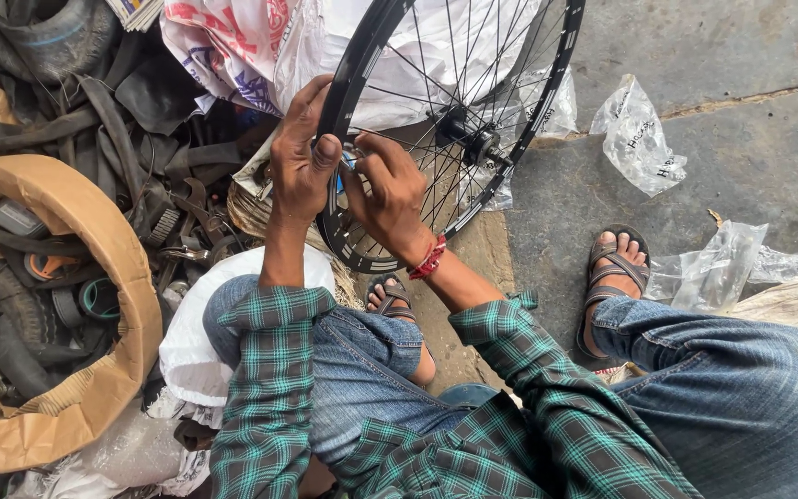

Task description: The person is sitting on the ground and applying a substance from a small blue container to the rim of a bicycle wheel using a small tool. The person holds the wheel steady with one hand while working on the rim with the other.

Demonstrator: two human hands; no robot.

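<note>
Grey stone floor (722, 55), hands (344, 180) gripping spoked black rim (362, 55)

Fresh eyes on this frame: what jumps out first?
The black spoked bicycle wheel standing upright at top centre, gripped at its rim by the left hand and the right hand. Left of it lies a heap of old black tyres and tubes around a brown paper-wrapped tyre.

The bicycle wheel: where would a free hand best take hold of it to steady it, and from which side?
Judging by its pose, grip the black rim of the bicycle wheel on its upper right arc, coming from the right. That stretch is bare, while the left hand and right hand crowd the lower left rim, and the spokes offer no firm hold.
</note>
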